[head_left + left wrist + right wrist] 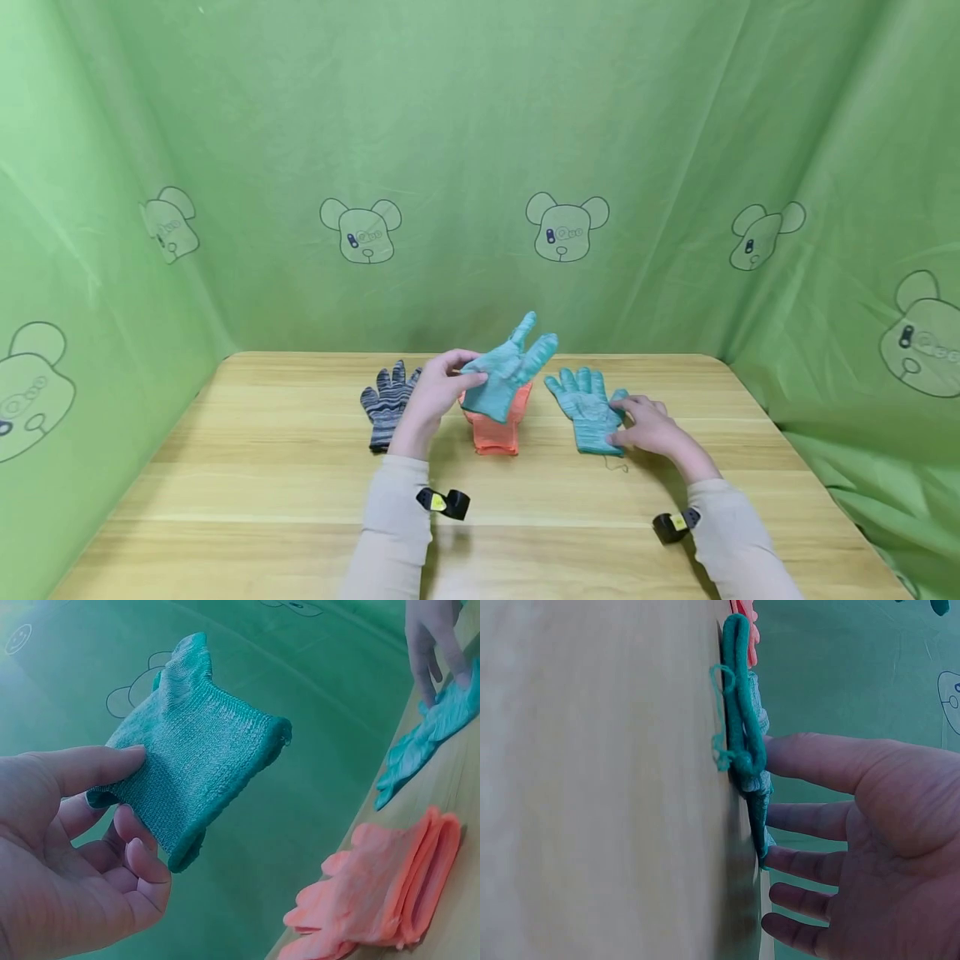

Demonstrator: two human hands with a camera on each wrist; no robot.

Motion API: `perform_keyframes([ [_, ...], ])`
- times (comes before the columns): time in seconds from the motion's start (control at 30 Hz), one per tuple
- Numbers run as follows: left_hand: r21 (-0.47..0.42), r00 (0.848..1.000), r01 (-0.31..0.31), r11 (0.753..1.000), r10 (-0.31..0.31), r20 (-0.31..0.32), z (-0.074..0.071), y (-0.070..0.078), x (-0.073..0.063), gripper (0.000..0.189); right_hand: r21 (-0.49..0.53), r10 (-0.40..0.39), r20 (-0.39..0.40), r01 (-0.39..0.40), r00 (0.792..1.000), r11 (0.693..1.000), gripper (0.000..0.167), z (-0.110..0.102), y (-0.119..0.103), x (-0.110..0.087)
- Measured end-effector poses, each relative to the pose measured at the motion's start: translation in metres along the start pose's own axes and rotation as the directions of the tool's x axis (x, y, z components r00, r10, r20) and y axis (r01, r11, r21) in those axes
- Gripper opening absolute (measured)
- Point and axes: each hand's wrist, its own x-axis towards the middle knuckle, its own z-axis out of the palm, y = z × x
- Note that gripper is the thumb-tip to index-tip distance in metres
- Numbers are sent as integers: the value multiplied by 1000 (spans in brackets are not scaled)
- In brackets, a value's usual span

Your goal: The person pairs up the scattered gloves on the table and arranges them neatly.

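A teal knitted glove (501, 371) hangs in the air above the orange gloves (495, 435), pinched between the thumb and fingers of my left hand (444, 390). In the left wrist view its cuff (225, 776) faces right, partly folded, and some of its fingers are hidden. Another teal glove (592, 412) lies on the table at the right, cuff toward me, a loose thread trailing from it. My right hand (647, 423) touches that glove's right side with thumb and fingertips; the right wrist view shows the fingers (810, 821) extended against it.
A black-and-grey striped glove (387, 408) lies left of the orange gloves, partly behind my left hand. Everything rests on a wooden table (262, 500), with green curtains (465, 125) around its back and sides. Each sleeve carries a black wrist camera (455, 503).
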Motion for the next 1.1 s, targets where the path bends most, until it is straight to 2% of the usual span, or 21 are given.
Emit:
perform_keyframes([
  [0.43,-26,1000,-5,1000,5,11,16,-1,7,30,-7,-12,-10,11,1000,1000,73,0,1,2],
  [0.6,-23,1000,14,1000,-14,20,22,-5,9,31,0,-10,-10,10,1000,1000,73,0,2,1],
  [1.1,-107,998,64,992,-64,0,43,-11,7,33,5,-13,-12,13,1000,1000,72,1,1,0],
])
